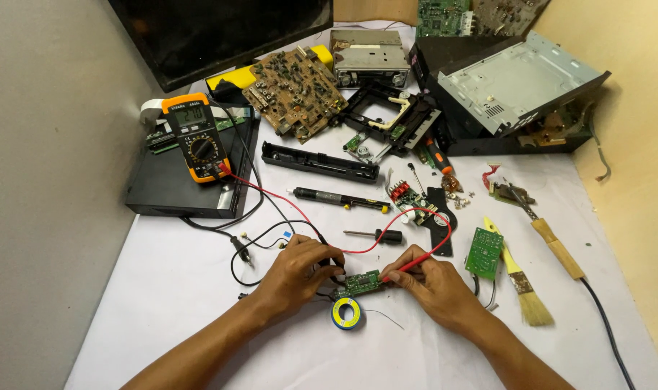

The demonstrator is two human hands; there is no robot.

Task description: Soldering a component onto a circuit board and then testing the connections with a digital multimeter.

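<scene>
Right hand (433, 278) pinches the red probe (410, 267) onto the board (363, 283); left hand (300, 269) hides the black probe, its grasp unclear.

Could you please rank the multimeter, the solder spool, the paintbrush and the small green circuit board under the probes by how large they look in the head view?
1. Multimeter.
2. Paintbrush: longer than the meter but much thinner, so these two are close.
3. Small green circuit board and solder spool: too alike to rank.

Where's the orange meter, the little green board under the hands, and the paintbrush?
Orange meter (197, 137), head view, on its dial.
Little green board (363, 282), head view, middle of its top.
Paintbrush (535, 307), head view, on the bristles.
</scene>
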